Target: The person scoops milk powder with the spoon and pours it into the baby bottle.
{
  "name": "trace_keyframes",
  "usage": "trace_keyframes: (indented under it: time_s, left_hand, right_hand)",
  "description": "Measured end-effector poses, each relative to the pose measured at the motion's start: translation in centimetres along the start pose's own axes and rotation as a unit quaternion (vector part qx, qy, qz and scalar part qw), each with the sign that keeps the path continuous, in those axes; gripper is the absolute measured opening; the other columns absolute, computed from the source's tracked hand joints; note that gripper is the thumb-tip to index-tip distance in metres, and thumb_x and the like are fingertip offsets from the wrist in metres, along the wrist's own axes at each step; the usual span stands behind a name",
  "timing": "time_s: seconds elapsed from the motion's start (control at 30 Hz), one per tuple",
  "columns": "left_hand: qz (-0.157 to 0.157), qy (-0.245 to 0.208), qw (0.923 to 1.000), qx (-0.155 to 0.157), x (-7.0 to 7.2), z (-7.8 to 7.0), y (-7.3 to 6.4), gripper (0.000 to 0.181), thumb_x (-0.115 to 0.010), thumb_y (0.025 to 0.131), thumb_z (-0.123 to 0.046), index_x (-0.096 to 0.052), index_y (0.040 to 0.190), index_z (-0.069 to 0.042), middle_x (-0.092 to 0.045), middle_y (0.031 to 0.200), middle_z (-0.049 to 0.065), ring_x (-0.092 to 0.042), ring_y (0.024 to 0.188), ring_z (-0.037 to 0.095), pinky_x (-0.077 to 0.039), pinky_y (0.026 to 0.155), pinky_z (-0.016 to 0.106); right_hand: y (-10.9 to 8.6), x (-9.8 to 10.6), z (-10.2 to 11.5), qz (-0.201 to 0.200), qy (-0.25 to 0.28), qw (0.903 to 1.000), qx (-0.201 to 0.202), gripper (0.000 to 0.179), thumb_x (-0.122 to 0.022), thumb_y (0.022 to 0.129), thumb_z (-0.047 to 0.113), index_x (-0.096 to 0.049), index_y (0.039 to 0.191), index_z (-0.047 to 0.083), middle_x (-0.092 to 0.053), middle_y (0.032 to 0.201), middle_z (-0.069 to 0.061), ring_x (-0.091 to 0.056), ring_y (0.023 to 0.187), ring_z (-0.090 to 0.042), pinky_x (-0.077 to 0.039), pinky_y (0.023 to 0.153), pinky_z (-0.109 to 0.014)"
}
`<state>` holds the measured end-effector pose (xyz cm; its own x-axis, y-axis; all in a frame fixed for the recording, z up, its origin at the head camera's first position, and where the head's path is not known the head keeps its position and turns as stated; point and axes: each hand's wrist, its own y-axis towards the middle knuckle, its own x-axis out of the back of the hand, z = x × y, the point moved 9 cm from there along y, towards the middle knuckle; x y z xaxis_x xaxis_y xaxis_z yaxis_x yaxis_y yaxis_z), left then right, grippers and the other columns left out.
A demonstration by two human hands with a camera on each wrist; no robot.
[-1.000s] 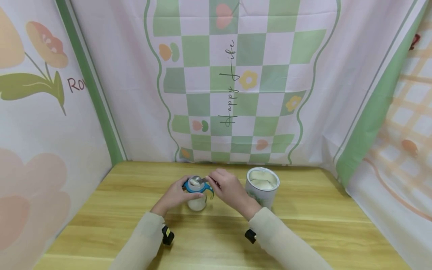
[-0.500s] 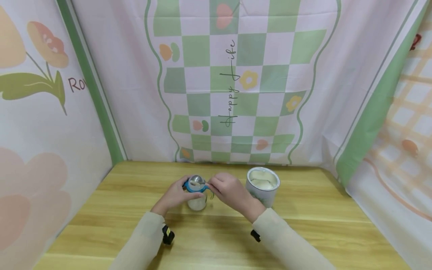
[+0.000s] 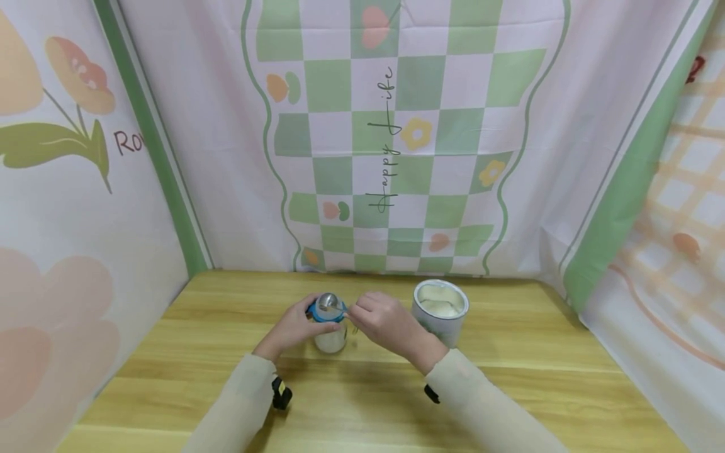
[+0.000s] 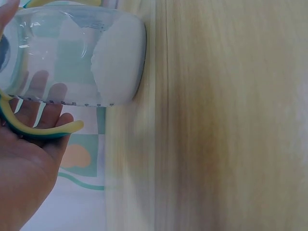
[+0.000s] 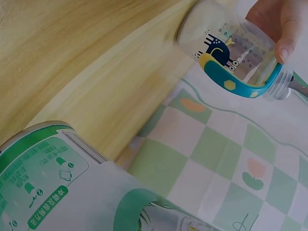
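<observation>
A clear baby bottle (image 3: 330,340) with a blue and yellow handle ring (image 5: 231,84) stands upright on the table, its mouth uncovered. White powder (image 4: 118,60) fills its lower part. My left hand (image 3: 293,328) grips the bottle around its neck, thumb in front and fingers behind. Pinched in my right hand (image 3: 385,324) is the handle of a metal spoon (image 3: 329,301); its shiny bowl lies at the bottle mouth. The right fingertips are beside the ring's right handle. In the right wrist view part of the spoon shows at the mouth.
To the right of the bottle, behind my right wrist, a tall white and green can (image 3: 442,330) stands uncovered with pale powder (image 3: 440,307) inside. The wooden table (image 3: 362,402) ends at a green-and-white checked curtain (image 3: 396,145).
The spoon has turned over at the bottle mouth; the white powder seen in it earlier gives way to shiny metal. My right hand shifted slightly right and down. The left hand kept its grip.
</observation>
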<state>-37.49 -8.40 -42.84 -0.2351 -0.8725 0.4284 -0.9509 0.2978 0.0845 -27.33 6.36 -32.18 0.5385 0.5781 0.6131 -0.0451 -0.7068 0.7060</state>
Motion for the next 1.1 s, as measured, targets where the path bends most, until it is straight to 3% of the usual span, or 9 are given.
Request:
trace_keyframes:
  time_s: [0.37, 0.67, 0.9, 1.1]
  left_hand:
    - [-0.004, -0.019, 0.9998, 0.000, 0.04, -0.10, -0.10, 0.077, -0.086, 0.081, -0.032, -0.049, 0.147, -0.020, -0.061, 0.130, 0.003, -0.057, 0.115, 0.023, -0.045, 0.097, 0.052]
    - [0.003, -0.009, 1.0000, -0.003, 0.02, -0.08, -0.06, 0.078, -0.085, 0.082, -0.038, -0.048, 0.148, -0.020, -0.062, 0.128, 0.003, -0.058, 0.114, 0.022, -0.046, 0.098, 0.051]
    - [0.008, -0.007, 0.9999, -0.004, -0.07, -0.17, -0.15, 0.081, -0.085, 0.081, -0.041, -0.046, 0.149, -0.019, -0.061, 0.129, 0.003, -0.058, 0.115, 0.022, -0.046, 0.097, 0.049]
    - [0.008, -0.016, 0.9998, -0.005, -0.10, -0.23, -0.22, 0.078, -0.085, 0.081, -0.041, -0.047, 0.148, -0.021, -0.062, 0.127, 0.002, -0.058, 0.113, 0.020, -0.047, 0.096, 0.048]
  right_hand:
    - [-0.03, -0.02, 0.01, -0.004, -0.010, 0.9999, 0.002, 0.020, -0.085, 0.077, 0.003, -0.069, 0.089, 0.005, -0.062, 0.076, 0.000, -0.061, 0.068, -0.012, -0.054, 0.065, -0.022]
    - [-0.12, -0.17, -0.19, -0.002, -0.012, 0.9999, -0.003, 0.021, -0.085, 0.077, 0.005, -0.069, 0.091, 0.006, -0.063, 0.078, 0.000, -0.062, 0.070, -0.012, -0.055, 0.068, -0.024]
    - [-0.24, -0.16, -0.38, -0.005, -0.012, 0.9999, -0.011, 0.007, -0.074, 0.092, 0.011, -0.069, 0.090, 0.007, -0.064, 0.078, 0.001, -0.062, 0.069, -0.012, -0.054, 0.067, -0.024]
    - [-0.17, -0.03, -0.57, 0.002, -0.007, 0.9997, -0.025, 0.012, -0.066, 0.098, 0.015, -0.069, 0.089, 0.007, -0.064, 0.078, 0.000, -0.061, 0.069, -0.012, -0.054, 0.065, -0.024]
